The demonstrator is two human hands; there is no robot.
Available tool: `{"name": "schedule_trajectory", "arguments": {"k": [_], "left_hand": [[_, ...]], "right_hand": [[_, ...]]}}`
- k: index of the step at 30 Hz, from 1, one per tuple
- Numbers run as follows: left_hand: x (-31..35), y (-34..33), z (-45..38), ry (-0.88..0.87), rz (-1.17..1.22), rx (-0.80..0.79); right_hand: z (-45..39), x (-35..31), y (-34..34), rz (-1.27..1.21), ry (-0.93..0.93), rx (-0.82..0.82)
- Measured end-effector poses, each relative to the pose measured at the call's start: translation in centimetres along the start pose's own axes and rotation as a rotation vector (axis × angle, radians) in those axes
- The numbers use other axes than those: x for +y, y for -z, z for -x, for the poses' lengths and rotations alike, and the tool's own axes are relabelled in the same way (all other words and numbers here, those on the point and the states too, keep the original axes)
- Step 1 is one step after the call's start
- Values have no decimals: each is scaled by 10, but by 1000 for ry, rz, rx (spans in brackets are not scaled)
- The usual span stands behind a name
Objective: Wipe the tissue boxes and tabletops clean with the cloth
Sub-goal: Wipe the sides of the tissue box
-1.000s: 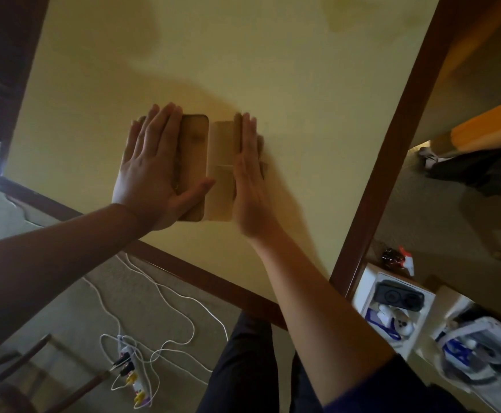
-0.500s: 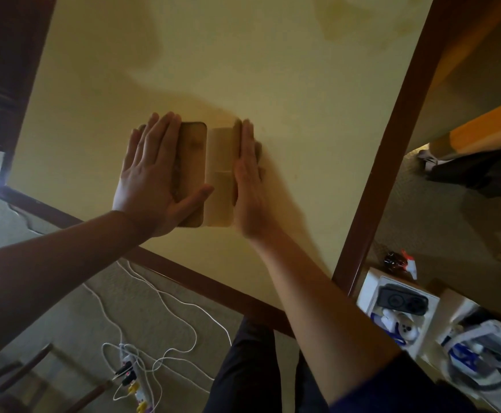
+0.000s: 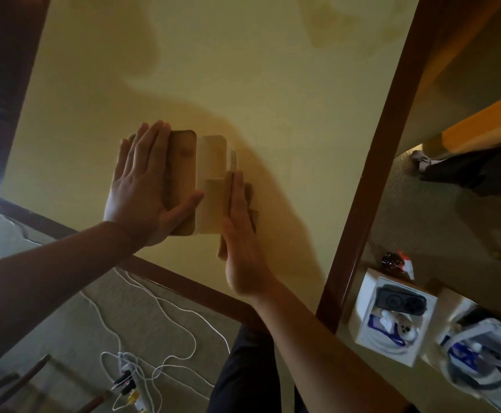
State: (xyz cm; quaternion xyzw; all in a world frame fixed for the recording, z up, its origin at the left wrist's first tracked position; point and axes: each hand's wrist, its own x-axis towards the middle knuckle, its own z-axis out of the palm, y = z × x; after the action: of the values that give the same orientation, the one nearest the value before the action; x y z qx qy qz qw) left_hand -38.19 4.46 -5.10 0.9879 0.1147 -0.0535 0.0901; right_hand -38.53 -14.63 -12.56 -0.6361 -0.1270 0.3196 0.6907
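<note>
Tissue box [image 3: 210, 180] tan, rounded corners, on tabletop [image 3: 273, 99]; both hands flat against its sides, fingers straight

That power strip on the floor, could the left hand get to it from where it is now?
Probably not without stooping. The left hand lies flat on the tissue box on the tabletop, while the power strip lies on the floor below the table's edge.

White cables and a power strip [image 3: 130, 386] lie on the carpet, with open white boxes [image 3: 392, 317] of gear further right.
</note>
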Motion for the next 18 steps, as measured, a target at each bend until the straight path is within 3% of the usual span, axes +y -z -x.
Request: {"name": "schedule_trajectory", "arguments": {"k": [4,9,14,18], "left_hand": [[-1,0,-1,1,1,-6],[-1,0,-1,0,2,-9],[1,1,-1,2,7,-2],[1,1,0,13,11,2]], "right_hand": [[13,3,1,-31,17,-10],[-36,0,4,-96,31,-1],[-98,-19,15,100,72,56],[-96,-20,16,155,117,66]]}}
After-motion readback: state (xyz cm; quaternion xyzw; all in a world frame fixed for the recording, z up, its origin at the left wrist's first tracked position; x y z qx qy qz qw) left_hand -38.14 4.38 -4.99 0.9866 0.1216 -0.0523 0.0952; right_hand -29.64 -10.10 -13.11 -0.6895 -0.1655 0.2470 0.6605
